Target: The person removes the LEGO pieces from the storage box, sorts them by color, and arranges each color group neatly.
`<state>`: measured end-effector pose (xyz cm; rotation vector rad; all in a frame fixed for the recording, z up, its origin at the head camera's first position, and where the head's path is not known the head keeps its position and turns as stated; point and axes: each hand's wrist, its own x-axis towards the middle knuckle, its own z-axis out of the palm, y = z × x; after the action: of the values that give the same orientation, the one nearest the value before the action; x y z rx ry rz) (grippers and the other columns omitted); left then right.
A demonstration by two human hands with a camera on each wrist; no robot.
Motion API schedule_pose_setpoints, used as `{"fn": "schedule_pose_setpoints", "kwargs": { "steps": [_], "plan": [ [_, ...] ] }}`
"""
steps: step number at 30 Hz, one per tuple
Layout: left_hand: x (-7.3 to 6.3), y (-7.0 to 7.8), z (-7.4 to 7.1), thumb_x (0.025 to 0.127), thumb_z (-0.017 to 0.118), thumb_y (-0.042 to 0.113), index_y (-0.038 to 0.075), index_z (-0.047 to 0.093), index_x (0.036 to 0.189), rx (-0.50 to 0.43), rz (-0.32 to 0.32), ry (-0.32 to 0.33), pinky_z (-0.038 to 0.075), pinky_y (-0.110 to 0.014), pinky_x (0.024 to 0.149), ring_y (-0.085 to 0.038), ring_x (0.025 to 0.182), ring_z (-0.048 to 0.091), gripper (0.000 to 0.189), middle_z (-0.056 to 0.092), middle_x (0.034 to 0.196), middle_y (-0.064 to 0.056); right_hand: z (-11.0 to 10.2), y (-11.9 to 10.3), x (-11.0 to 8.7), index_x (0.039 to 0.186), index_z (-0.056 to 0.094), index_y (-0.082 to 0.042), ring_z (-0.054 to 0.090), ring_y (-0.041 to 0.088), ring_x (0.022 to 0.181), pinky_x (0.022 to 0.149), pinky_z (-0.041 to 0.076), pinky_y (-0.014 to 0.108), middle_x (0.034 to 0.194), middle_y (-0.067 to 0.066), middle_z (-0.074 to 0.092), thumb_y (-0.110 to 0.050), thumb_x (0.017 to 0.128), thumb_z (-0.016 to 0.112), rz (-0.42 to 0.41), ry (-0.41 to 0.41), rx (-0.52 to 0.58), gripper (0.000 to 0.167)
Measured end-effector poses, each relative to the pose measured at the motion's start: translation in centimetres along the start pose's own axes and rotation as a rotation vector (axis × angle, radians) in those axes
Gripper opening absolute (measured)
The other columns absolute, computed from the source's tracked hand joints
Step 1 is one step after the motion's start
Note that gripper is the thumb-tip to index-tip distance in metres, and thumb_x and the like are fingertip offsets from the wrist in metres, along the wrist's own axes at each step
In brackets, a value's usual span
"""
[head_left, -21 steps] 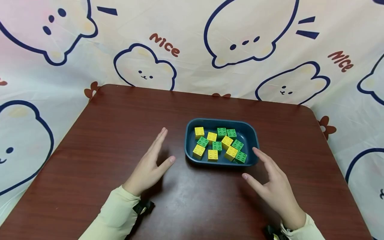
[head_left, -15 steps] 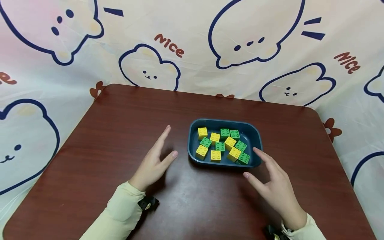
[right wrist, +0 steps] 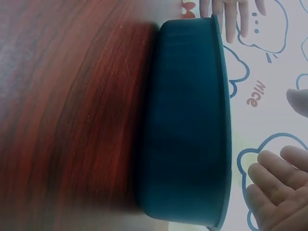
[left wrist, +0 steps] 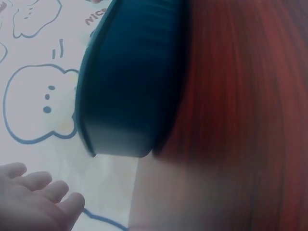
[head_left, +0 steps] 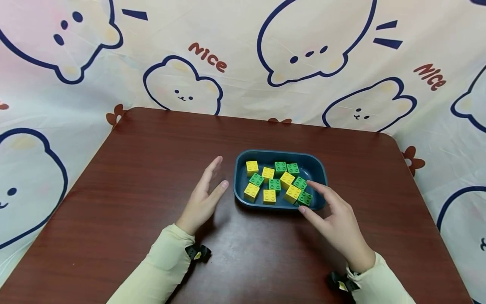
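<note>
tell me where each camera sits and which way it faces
Head: on the person's head, facing forward and down at the table and tray of yellow blocks and green blocks; left hand, right hand and sleeves show.
Left wrist: on that wrist, facing the tray's outside, picture turned sideways; left hand lower left.
Right wrist: on that wrist, also sideways; right hand lower right, left hand's fingers at top.
Shared: both wrist views show the tray's outer wall, neither the blocks.

Rimmed teal tray (right wrist: 187,120) seated on wood-grain table (right wrist: 72,106), outer wall facing camera. Right hand (right wrist: 279,192) near the rim, thumb spread from fingers. Left hand (right wrist: 232,13) visible beyond tray's far end. Cloth (right wrist: 262,72) behind, printed "Nice".
</note>
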<state>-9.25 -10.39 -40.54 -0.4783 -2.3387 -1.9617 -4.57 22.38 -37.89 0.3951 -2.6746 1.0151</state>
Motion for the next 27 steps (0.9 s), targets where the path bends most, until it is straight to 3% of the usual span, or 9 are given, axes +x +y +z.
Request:
{"fn": "schedule_pose_setpoints", "kwargs": {
  "steps": [2, 4, 7, 11, 19, 27],
  "plan": [
    [0.3, -0.1, 0.3, 0.105, 0.055, 0.019, 0.02, 0.027, 0.16, -0.032, -0.008, 0.009, 0.022, -0.05, 0.12, -0.018, 0.149, 0.027, 0.061, 0.03, 0.162, 0.003, 0.2, 0.0, 0.3, 0.142, 0.056, -0.021, 0.055, 0.013, 0.069, 0.054, 0.046, 0.023, 0.136, 0.001, 0.061, -0.019, 0.086, 0.082, 0.005, -0.016, 0.025, 0.062],
    [0.6, -0.2, 0.5, 0.106, 0.054, 0.018, 0.017, 0.027, 0.159, -0.055, -0.021, 0.019, 0.022, -0.046, 0.121, -0.015, 0.149, 0.027, 0.06, 0.031, 0.162, 0.002, 0.3, -0.1, 0.7, 0.142, 0.056, -0.021, 0.057, 0.013, 0.069, 0.056, 0.05, 0.027, 0.136, 0.002, 0.061, -0.021, 0.087, 0.082, 0.016, -0.032, 0.04, 0.061],
    [1.0, -0.4, 0.8, 0.106, 0.053, 0.017, 0.012, 0.027, 0.159, -0.08, -0.039, 0.034, 0.022, -0.044, 0.121, -0.015, 0.149, 0.027, 0.059, 0.031, 0.162, -0.001, 0.5, -0.3, 1.1, 0.141, 0.057, -0.017, 0.064, 0.017, 0.101, 0.078, 0.057, 0.039, 0.138, 0.002, 0.06, -0.025, 0.088, 0.081, 0.035, -0.056, 0.056, 0.059],
    [1.5, -0.5, 1.1, 0.107, 0.052, 0.02, 0.012, 0.028, 0.159, -0.094, -0.074, 0.053, 0.023, -0.043, 0.121, -0.016, 0.149, 0.028, 0.058, 0.032, 0.162, -0.001, 0.8, -0.5, 1.7, 0.141, 0.057, -0.014, 0.054, 0.026, 0.129, 0.099, 0.048, 0.056, 0.14, 0.003, 0.059, -0.03, 0.09, 0.079, 0.067, -0.098, 0.074, 0.058],
    [2.3, -0.5, 1.5, 0.107, 0.05, 0.029, 0.013, 0.03, 0.158, -0.124, -0.152, 0.085, 0.028, -0.042, 0.119, -0.016, 0.147, 0.031, 0.057, 0.034, 0.16, -0.001, 1.5, -0.6, 2.5, 0.139, 0.058, -0.013, 0.054, 0.027, 0.128, 0.099, 0.049, 0.056, 0.14, 0.005, 0.059, -0.031, 0.09, 0.078, 0.095, -0.121, 0.103, 0.056],
    [3.5, -0.5, 2.0, 0.108, 0.049, 0.029, 0.014, 0.033, 0.157, -0.189, -0.207, 0.096, 0.03, -0.039, 0.118, -0.014, 0.147, 0.03, 0.054, 0.035, 0.159, 0.0, 2.0, -0.5, 3.3, 0.139, 0.058, -0.013, 0.054, 0.027, 0.13, 0.102, 0.047, 0.055, 0.139, 0.005, 0.06, -0.032, 0.091, 0.076, 0.083, -0.125, 0.104, 0.055]
  ]
}}
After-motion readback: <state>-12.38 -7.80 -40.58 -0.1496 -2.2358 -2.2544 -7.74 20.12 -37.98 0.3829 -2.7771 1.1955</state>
